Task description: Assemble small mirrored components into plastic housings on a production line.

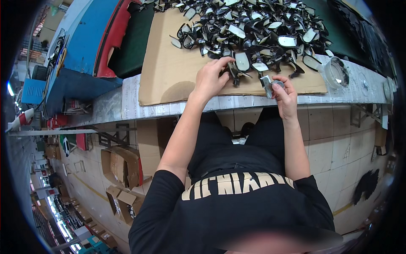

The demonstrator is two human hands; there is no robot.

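Left hand (pixel 209 80) is half curled, its thumb and pointing finger a bit apart at a black piece (pixel 236 79) at three o'clock from it; I cannot tell how tight the hold is. Right hand (pixel 287 95), also near three o'clock from the left, pinches a small grey metal thing (pixel 267 87). I think picking out one piece is the step now, and the next move calls for a firm grip and a lift clear of the rest. More black bits with pale faces make a big pile (pixel 253 31) at one o'clock, on a cardboard sheet (pixel 163 63). Big pale letters, upside down, cross the black shirt (pixel 237 216) near six o'clock; print on the white table edge (pixel 131 95) is too tiny to read.
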